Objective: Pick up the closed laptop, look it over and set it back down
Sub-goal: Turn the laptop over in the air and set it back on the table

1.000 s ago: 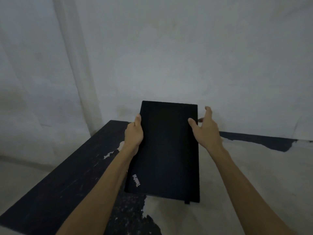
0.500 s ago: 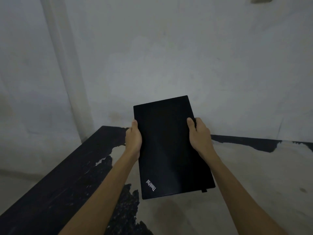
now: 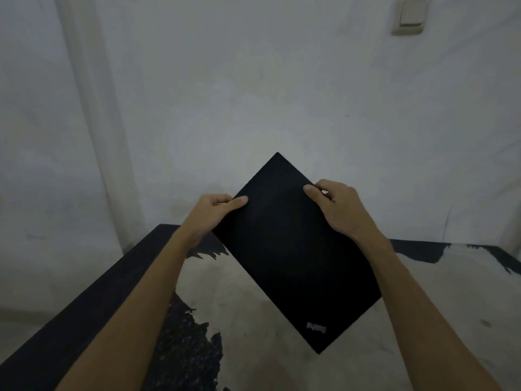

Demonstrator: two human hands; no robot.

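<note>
A closed black laptop (image 3: 293,255) is held up in the air above the table, its lid facing me and turned like a diamond, one corner up. A small pale logo sits near its lower corner. My left hand (image 3: 214,214) grips the upper left edge, thumb on the lid. My right hand (image 3: 338,207) grips the upper right edge, thumb on the lid too. The fingers behind the laptop are hidden.
A worn table (image 3: 253,320), pale in the middle with dark peeling patches and a dark left edge, lies under the laptop. A grey wall (image 3: 253,94) stands behind it, with a light switch (image 3: 408,15) at the top right.
The laptop has turned counter-clockwise from nearly upright to a diamond tilt, so the logo moved to the lower right. My right hand went from open beside it to gripping its edge.
</note>
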